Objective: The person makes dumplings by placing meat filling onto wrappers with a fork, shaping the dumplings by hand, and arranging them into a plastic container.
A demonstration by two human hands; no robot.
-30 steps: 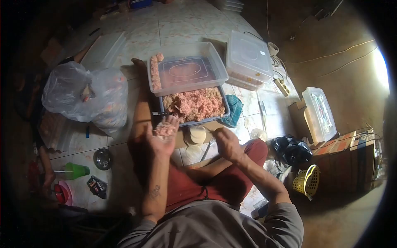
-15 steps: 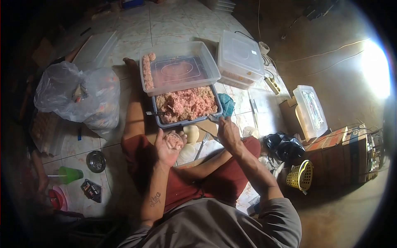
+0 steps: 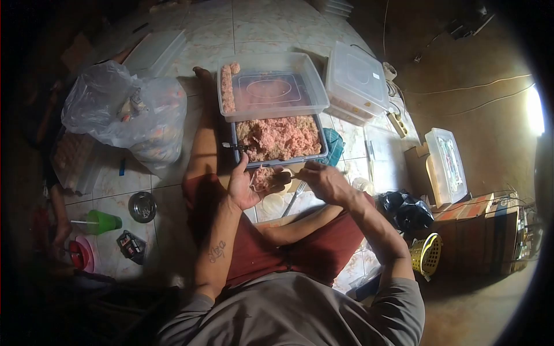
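Note:
My left hand [image 3: 241, 191], palm up and cupped, holds a round wrapper topped with pink minced meat [image 3: 264, 179]. My right hand [image 3: 328, 183] grips a slim utensil whose dark end [image 3: 284, 177] reaches to the meat; its exact kind is hard to make out. Just beyond the hands, a blue-grey tray [image 3: 235, 138] is heaped with minced meat [image 3: 280, 138]. A clear plastic box [image 3: 323, 109] rests over its far side, with a row of meat pieces [image 3: 228, 89] along the left wall. Pale round wrappers [image 3: 273, 205] and a fork [image 3: 295, 197] lie below my hands.
Lidded clear boxes [image 3: 356, 78] stand at the back right beside a power strip [image 3: 397, 124]. A teal cloth [image 3: 333, 147] touches the tray's right side. Left are a filled plastic bag [image 3: 153, 118], a metal bowl [image 3: 142, 206] and a green cup [image 3: 105, 221]; right, a yellow basket [image 3: 426, 256].
My right hand has brought the utensil from the tray's near edge to the meat in my left palm. My left hand has shifted slightly right in view as the camera turned.

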